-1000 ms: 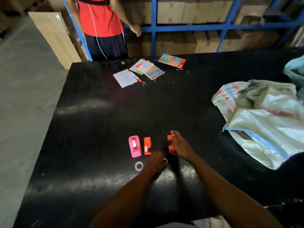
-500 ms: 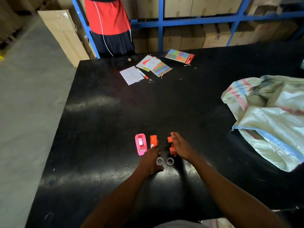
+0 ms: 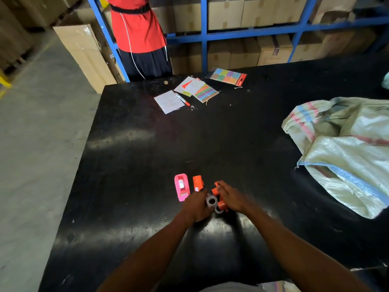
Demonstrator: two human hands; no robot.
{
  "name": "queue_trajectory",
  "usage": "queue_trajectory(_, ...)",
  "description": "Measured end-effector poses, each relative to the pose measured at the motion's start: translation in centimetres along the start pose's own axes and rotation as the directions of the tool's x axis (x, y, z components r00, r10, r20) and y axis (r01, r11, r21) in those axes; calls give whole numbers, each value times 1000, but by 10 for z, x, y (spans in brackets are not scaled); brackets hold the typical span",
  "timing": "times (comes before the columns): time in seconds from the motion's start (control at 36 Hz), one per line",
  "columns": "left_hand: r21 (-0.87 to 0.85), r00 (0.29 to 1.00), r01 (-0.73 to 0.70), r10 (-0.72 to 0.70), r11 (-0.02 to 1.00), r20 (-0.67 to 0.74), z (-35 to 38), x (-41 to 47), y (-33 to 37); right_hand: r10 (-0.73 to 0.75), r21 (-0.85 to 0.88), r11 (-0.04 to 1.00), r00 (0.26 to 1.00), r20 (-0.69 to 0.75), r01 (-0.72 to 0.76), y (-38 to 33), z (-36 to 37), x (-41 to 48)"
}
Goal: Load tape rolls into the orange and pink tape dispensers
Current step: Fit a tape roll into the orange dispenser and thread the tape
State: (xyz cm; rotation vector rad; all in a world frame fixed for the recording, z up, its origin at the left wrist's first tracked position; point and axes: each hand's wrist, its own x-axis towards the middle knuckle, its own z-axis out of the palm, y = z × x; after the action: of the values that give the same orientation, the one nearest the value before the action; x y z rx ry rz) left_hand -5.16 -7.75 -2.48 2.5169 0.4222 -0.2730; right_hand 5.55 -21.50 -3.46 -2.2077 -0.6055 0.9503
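A glossy black tabletop (image 3: 210,144) is carrying a pink plastic tape dispenser (image 3: 181,187) lying just beside an orange plastic tape dispenser (image 3: 197,183) near its front edge. At the far edge, white paper sheets (image 3: 169,101), a red-capped marker (image 3: 182,99) and colourful sticky-note packs (image 3: 228,76) are lying together. A crumpled woven plastic sack (image 3: 345,152) is sprawling across the right side.

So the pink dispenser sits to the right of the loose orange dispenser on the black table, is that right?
Not quite. In the head view the pink dispenser lies to the left of the loose orange dispenser, not the right. Both do rest on the black table, just beyond the left hand.
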Motion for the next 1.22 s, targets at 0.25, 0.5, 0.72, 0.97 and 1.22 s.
queue_trajectory(0.25, -220, 998, -60, 59, 974, -9, -32, 5, -10, -44, 18, 999, 999, -8, 45, -15, 5, -5)
queue_trajectory(0.5, -545, 999, -36, 48, 838, 8, -41, 9, 4, -87, 76, 993, 993, -75, 93, -29, 2, -6)
queue_trajectory(0.72, -648, 975, -102, -54, 755, -216, -36, 9, 11, -97, 184, 975, 986, -137, 122, -36, -3, -7)
queue_trajectory(0.97, -641, 960, -132, -65, 756, -274, -36, 15, 14, -78, 221, 969, 984, -161, 113, -41, -1, -7)
queue_trajectory(1.22, -695, 957, -145, -80, 704, -280, -40, 12, 18, -91, 263, 955, 981, -169, 134, -38, 0, -4)
